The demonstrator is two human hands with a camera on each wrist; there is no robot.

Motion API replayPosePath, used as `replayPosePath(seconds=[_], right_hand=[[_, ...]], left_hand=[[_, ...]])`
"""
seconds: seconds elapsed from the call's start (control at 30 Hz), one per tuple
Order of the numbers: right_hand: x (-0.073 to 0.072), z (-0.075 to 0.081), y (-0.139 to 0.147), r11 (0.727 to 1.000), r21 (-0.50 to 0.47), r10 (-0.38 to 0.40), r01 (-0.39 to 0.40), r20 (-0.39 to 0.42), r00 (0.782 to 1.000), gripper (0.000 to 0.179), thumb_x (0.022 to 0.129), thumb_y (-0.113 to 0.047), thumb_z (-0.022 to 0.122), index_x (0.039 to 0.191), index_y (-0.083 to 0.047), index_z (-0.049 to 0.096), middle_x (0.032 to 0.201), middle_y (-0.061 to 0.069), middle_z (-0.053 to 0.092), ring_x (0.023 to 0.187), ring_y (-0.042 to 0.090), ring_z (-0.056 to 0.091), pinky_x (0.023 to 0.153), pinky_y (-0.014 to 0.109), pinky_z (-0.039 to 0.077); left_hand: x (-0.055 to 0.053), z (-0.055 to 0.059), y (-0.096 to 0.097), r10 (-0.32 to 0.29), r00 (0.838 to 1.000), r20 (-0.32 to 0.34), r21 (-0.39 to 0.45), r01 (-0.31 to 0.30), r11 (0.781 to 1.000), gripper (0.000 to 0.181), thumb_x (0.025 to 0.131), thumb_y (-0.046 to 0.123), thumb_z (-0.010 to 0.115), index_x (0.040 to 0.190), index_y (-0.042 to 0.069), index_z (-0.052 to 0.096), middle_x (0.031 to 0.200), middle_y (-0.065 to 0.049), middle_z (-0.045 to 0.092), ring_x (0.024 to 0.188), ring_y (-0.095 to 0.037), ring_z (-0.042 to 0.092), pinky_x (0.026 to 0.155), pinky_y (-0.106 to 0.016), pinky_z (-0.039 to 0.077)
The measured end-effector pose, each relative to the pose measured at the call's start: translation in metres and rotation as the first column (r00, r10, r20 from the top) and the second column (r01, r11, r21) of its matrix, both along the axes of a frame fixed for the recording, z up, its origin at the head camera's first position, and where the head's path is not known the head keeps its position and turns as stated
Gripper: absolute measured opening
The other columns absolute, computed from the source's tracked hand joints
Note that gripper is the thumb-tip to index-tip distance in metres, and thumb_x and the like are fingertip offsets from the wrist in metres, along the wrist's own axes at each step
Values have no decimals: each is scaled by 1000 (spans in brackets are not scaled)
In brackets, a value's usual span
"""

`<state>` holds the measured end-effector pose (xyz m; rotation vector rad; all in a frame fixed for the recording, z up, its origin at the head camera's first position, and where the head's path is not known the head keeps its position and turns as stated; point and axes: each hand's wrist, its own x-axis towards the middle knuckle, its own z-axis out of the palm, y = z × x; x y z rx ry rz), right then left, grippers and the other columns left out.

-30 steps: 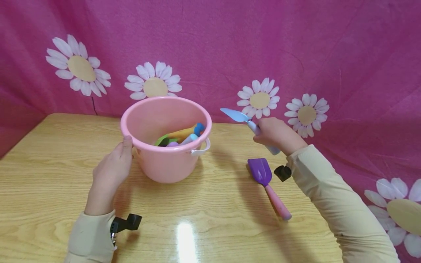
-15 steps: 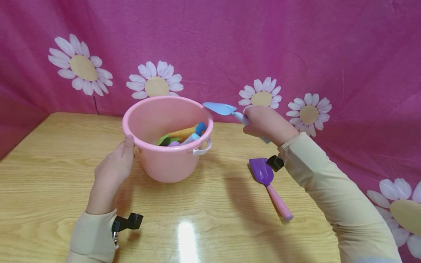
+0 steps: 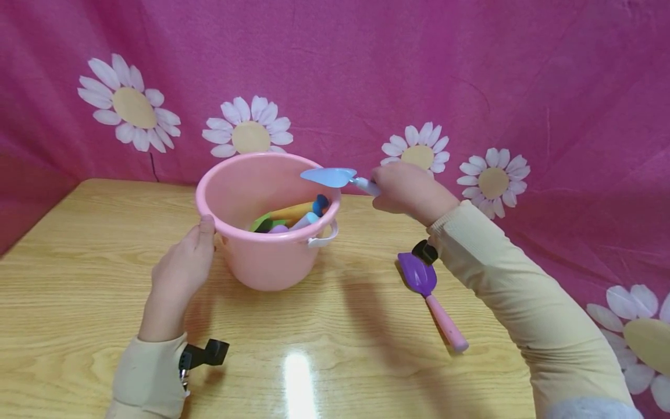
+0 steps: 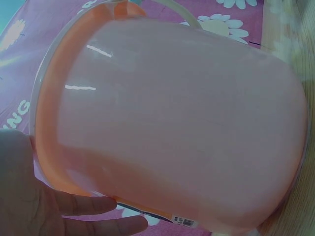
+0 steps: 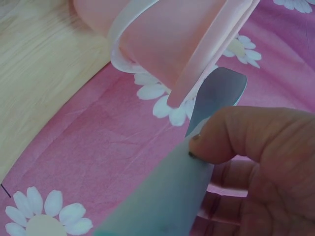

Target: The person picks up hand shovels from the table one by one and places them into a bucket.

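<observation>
A pink bucket stands on the table with several toy tools in it, among them an orange piece with a blue end. My left hand holds the bucket's near left rim; the thumb lies at the rim and, in the left wrist view, fingers extend along the outer side. In my right hand is a light blue toy trowel, gripped by its pale handle. Its blade reaches over the bucket's right rim. The tools' lower parts are hidden inside the bucket.
A purple toy shovel with a pink handle lies on the wooden table, below my right forearm. The bucket's white handle hangs at its right side. A magenta flowered cloth hangs behind the table.
My right hand has carried the trowel leftward, from right of the bucket to over its right rim. The left hand keeps its place on the bucket; the shovel has not moved.
</observation>
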<state>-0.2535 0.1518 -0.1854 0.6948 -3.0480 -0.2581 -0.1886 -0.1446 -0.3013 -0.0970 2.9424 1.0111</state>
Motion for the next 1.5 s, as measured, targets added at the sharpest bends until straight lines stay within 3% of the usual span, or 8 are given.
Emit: replayPosePath(seconds=[0.37,0.7,0.87,1.13,1.3,1.5], right_hand=[[-6,1,-11,999,22,43,-43,-1,999,4,73,-5,60,75,-3,57,64,4,48,62,21,46,61,34,43],[-8,3,-27,999,46,15,-17,35,999,3,76,-6,60,77,-6,58,68,4,50,63,19,46,57,32,42],[-10,1,-35,998,42,35,-38,65,997,2,78,-6,60,80,-5,59,72,5,53,67,21,49,63,33,44],[-14,-3,-47,993,78,85,-88,38,996,10,82,-17,62,84,-7,62,79,7,59,72,24,55,66,39,48],[-14,-3,-55,992,101,75,-78,34,997,10,81,-17,64,84,-8,62,80,6,59,71,22,53,66,38,49],[-16,-6,-62,982,150,116,-118,20,993,13,79,-15,67,88,-6,63,84,7,61,73,21,54,69,37,49]], left_hand=[[-5,-1,3,0,1000,-3,2,0,1000,82,88,55,-10,139,2,25,136,-27,30,120,-51,28,87,-66,24],[-7,0,5,8,1000,-5,6,-8,1000,82,88,55,-10,138,2,28,136,-27,31,119,-51,30,85,-66,26],[-7,1,7,16,1000,-4,5,-16,1000,82,88,55,-9,138,2,27,135,-27,33,118,-50,31,85,-65,27],[-9,1,9,24,999,-22,3,-24,1000,81,89,55,-9,136,1,30,133,-28,35,117,-50,33,84,-64,28],[-10,2,11,30,1000,-8,9,-30,1000,82,88,55,-9,137,1,29,134,-27,34,118,-50,32,84,-65,28],[-11,1,11,32,999,-6,10,-32,999,82,88,55,-9,138,2,27,133,-28,34,118,-50,32,85,-65,27]])
